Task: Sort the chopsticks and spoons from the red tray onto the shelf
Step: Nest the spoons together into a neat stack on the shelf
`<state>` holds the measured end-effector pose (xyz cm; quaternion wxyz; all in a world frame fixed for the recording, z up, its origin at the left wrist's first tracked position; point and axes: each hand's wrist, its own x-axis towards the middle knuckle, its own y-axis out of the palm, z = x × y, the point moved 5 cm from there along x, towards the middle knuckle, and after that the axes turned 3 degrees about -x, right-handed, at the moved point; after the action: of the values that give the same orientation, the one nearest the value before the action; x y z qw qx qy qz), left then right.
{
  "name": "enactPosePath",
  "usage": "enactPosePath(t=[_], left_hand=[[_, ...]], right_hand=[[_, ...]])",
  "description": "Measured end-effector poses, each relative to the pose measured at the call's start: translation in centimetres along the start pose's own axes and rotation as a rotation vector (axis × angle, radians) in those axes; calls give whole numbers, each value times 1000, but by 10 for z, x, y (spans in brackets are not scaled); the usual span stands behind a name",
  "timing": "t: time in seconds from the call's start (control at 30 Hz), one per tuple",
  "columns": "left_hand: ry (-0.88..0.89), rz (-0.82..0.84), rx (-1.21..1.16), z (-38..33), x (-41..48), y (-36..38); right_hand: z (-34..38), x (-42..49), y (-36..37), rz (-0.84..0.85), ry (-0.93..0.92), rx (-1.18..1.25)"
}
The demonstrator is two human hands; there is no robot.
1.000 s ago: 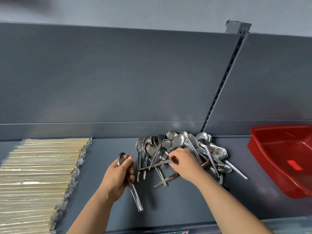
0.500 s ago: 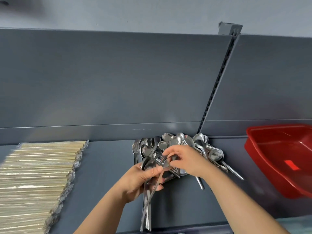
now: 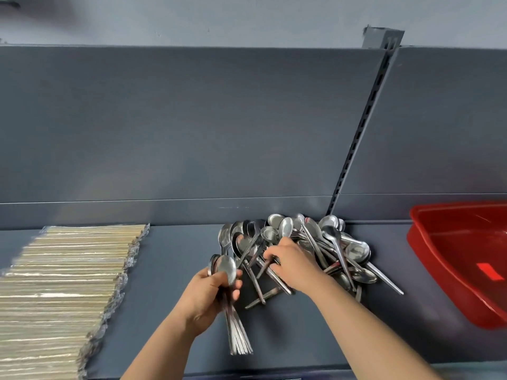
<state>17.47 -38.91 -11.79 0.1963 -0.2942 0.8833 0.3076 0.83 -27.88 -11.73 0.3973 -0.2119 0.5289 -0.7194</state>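
Note:
A heap of steel spoons (image 3: 315, 242) lies on the grey shelf (image 3: 175, 264) against the back panel. My left hand (image 3: 211, 294) grips a bunch of stacked spoons (image 3: 233, 319), bowls up, handles fanning down toward the shelf's front edge. My right hand (image 3: 293, 261) reaches into the left part of the heap, its fingers pinched on a spoon handle there. Wrapped wooden chopsticks (image 3: 63, 283) lie in neat rows at the left. The red tray (image 3: 439, 272) stands at the right and looks empty.
A slotted upright (image 3: 362, 127) runs up the grey back panel behind the heap. Bare shelf lies between the chopsticks and the spoons, and between the spoons and the tray. The shelf's front edge (image 3: 274, 371) is just below my forearms.
My left hand has pulled back to the left from the heap with its bunch of spoons. My right hand has gone back into the pile and pinched another spoon handle.

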Motion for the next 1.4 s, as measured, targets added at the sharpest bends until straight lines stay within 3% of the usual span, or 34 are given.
enactPosePath(t=[0.17,0.3,0.43,0.6,0.7,0.83,1.0,1.4], left_hand=[[-3,-58,-60,1,6,1],[-17,24,-88,4,13,22],[-28,91,-152,2,20,52],[49,55,-177,1,30,73],[109,5,-193,2,35,75],[73,-76,-155,5,42,63],[-1,-25,-37,12,36,66],[-6,-19,-54,27,26,86]], right_hand=[[6,-9,-18,-194,-75,82],[3,-37,-57,-504,-60,526],[-2,-59,-57,-355,56,1224],[-9,-77,-45,-100,7,1401],[-31,-74,-45,-75,88,1338],[-78,-56,-57,-327,354,693],[-76,-27,-55,-184,351,214],[-79,-12,-47,-113,204,313]])
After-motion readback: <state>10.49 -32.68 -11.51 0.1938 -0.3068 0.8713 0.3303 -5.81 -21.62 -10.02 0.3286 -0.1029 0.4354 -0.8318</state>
